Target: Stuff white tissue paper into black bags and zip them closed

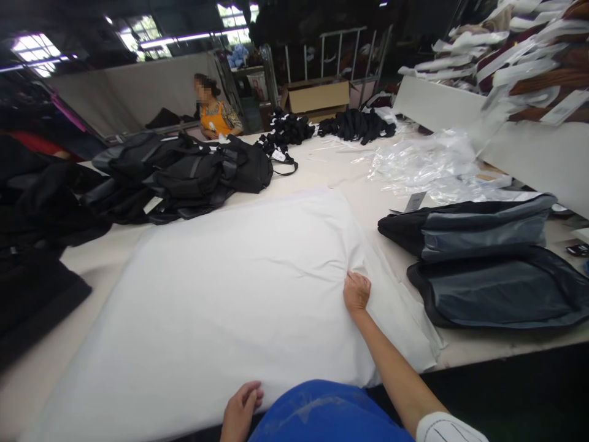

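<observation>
A large white sheet (221, 294) lies spread over the table in front of me. My right hand (357, 291) is closed on the sheet right of its middle, and creases run out from the fingers. At the sheet's near edge, my left hand (242, 406) rests with its fingers loosely curved and parted, holding nothing. Part of this hand is cut off by the bottom of the picture. Two black and grey bags, one (488, 227) behind the other (501, 291), lie to the right of the sheet.
Black bags (197, 169) are piled at the back left, with dark fabric (32, 294) nearer. Clear plastic bags (423, 159) and black straps (356, 124) lie farther back. A person in an orange apron (215, 120) is beyond the table. Wrapped goods (529, 61) are stacked at right.
</observation>
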Available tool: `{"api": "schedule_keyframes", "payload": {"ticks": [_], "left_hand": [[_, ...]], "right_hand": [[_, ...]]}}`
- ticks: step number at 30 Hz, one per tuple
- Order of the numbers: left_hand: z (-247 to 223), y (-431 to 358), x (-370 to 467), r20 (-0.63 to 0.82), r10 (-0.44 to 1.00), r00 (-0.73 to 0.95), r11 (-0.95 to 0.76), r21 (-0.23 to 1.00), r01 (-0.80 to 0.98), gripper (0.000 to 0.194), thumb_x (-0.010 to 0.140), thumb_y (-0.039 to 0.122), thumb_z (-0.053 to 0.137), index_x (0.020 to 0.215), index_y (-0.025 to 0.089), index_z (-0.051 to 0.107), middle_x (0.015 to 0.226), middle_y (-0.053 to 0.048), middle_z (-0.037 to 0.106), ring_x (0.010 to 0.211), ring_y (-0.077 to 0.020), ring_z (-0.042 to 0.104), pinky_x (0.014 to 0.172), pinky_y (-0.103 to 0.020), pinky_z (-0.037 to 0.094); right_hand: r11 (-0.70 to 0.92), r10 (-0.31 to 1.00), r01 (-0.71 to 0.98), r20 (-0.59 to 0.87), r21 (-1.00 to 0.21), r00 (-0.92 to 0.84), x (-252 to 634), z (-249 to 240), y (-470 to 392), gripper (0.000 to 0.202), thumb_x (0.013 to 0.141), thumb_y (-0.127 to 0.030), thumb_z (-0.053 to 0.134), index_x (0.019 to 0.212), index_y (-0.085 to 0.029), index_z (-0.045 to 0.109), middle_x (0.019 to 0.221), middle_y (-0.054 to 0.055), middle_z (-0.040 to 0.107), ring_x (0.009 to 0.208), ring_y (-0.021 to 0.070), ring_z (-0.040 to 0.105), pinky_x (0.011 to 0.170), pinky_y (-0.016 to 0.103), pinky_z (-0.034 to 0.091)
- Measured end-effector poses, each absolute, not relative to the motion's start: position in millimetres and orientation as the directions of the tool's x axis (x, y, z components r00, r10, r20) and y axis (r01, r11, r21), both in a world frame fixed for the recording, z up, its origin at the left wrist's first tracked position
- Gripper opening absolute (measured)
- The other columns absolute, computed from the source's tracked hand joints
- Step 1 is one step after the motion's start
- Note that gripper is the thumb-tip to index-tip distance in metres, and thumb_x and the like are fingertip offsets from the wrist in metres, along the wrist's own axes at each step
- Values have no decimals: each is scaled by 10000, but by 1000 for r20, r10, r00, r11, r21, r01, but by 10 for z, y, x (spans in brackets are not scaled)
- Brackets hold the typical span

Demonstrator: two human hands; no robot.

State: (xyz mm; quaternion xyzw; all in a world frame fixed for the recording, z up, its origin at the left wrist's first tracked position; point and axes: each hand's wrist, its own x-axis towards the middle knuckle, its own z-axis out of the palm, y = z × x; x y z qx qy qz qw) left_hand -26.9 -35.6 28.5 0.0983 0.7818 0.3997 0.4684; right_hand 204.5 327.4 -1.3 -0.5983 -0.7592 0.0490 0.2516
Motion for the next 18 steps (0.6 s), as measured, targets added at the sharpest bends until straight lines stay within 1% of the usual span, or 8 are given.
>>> {"api": "schedule_keyframes", "payload": {"ticks": [2,4,8,10,12,14,16,18], "left_hand": [[329,-336,-298,-640,553,-534,660,727,-187,620,498,639,698,870,143,680,805,-124,746,816,-291,723,823,-389,580],[369,-334,-337,-630,569,-529,663,731,-157,613,517,641,688,878,145,682,814,-120,749,820,-287,723,840,-392,574],[379,-354,-425,-617,581,-531,666,735,-125,603,550,627,682,912,145,683,831,-118,754,839,-298,720,884,-428,558],[339,-354,-469,-613,585,-531,665,737,-118,603,556,619,681,925,142,681,838,-120,754,844,-303,720,888,-434,554],[284,-347,-497,-602,595,-532,662,743,-100,587,571,605,673,923,137,682,840,-123,751,843,-303,719,879,-430,555],[236,-349,-496,-574,616,-539,648,759,-68,541,611,573,647,919,129,683,835,-123,746,827,-293,715,857,-420,557],[208,-361,-464,-538,639,-549,629,777,-29,478,668,516,601,923,119,682,829,-120,740,800,-272,707,829,-404,558],[194,-373,-421,-509,654,-559,616,788,3,421,713,443,551,934,108,679,824,-117,734,777,-249,694,805,-388,554]], "right_hand": [[279,936,864,319,-419,-147,2051,61,3263,296,963,-196,397,925,-119,680,998,129,696,987,231,555,1003,394,311],[233,955,862,273,-449,-116,2057,147,3238,291,958,-220,401,915,-124,671,983,124,679,963,231,543,980,381,325],[-8,994,869,94,-495,63,2095,322,3232,328,936,-228,359,986,-123,665,1111,146,642,1038,268,514,944,370,353],[-39,994,870,66,-492,82,2110,385,3271,368,934,-250,368,1141,-101,633,1236,166,598,1121,282,493,948,362,367],[-36,997,895,49,-445,64,2109,408,3314,482,935,-320,427,1332,-61,517,1391,204,489,1264,305,411,1009,385,345],[-90,995,933,2,-349,96,2091,376,3330,661,917,-412,498,1428,-5,393,1495,253,347,1375,351,277,1076,473,286],[-144,990,958,-27,-248,141,2070,281,3316,720,915,-464,491,1428,29,382,1517,278,294,1401,388,211,1084,574,249],[-72,997,977,14,-200,76,2057,132,3308,633,947,-435,398,1400,5,445,1506,253,331,1402,377,213,1068,616,253]]}}
